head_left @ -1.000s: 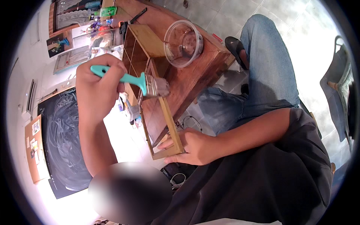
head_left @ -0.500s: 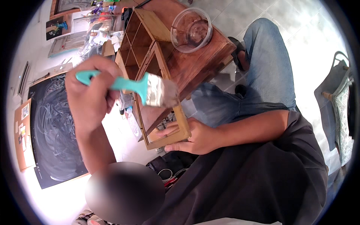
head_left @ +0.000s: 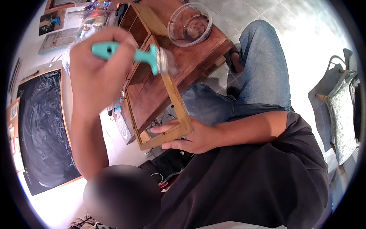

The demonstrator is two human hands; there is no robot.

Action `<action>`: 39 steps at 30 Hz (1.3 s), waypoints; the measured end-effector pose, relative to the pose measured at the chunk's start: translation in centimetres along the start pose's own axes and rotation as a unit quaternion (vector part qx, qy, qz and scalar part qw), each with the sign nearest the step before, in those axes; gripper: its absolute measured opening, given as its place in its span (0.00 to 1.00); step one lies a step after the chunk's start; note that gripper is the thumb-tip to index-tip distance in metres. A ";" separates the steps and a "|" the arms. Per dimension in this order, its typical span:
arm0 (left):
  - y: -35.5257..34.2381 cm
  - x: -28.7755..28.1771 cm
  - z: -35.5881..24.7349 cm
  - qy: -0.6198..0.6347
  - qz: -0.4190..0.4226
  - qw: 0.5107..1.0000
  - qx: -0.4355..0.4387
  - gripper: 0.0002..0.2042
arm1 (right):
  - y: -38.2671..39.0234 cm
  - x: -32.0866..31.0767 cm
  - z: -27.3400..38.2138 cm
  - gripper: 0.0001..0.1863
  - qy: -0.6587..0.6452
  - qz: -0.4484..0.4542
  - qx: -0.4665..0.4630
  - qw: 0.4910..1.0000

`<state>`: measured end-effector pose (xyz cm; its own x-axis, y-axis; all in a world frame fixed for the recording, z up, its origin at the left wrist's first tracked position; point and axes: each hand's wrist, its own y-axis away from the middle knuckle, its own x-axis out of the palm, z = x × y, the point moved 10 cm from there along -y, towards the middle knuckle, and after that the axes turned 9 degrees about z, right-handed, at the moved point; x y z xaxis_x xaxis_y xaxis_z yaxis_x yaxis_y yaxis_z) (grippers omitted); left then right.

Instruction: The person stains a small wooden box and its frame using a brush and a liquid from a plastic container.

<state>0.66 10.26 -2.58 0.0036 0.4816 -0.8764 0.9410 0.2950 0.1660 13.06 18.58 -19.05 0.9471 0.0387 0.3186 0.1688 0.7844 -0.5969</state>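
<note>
Over the far part of the wooden frame, pinching a teal-handled brush between thumb and fingers of the left hand. Cannot tell whether touching the wood with the bristles, too blurred near the right rail. Clasping the near corner with the right hand, thumb at the lower edge, fingers reaching into the opening. Farther out, on the reddish table, see a wooden case and, just beside it, a clear tub with brown residue. Looks like brushing along the rail. Calls next for light, lengthwise strokes, a steady corner hold, and perhaps a dip in the tub.
</note>
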 end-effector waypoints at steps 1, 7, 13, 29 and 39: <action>-1.2 -1.2 0.5 -0.041 -0.035 0.999 -0.003 0.07 | 0.0 0.0 0.0 0.26 0.001 0.000 0.001 1.000; 1.3 -1.0 1.1 0.007 0.006 0.997 -0.072 0.05 | 0.2 -0.2 -0.4 0.25 -0.008 0.003 0.011 1.000; 0.7 -3.0 1.1 -0.078 -0.076 0.994 -0.021 0.07 | 0.3 0.1 -0.9 0.26 -0.076 -0.007 0.010 0.997; 9.7 1.0 -0.4 -0.161 -0.052 0.954 0.247 0.09 | 3.3 -2.1 -3.6 0.22 0.072 0.051 0.090 0.992; 11.0 -0.1 6.5 -0.006 -0.275 0.956 0.104 0.02 | 3.9 -3.3 -4.6 0.25 0.091 0.042 0.124 0.987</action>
<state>13.19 8.13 -3.62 -0.5090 0.2907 -0.8102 0.8480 0.3306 -0.4142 11.83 18.65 -25.75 0.9922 0.0154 0.1240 0.0369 0.9119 -0.4088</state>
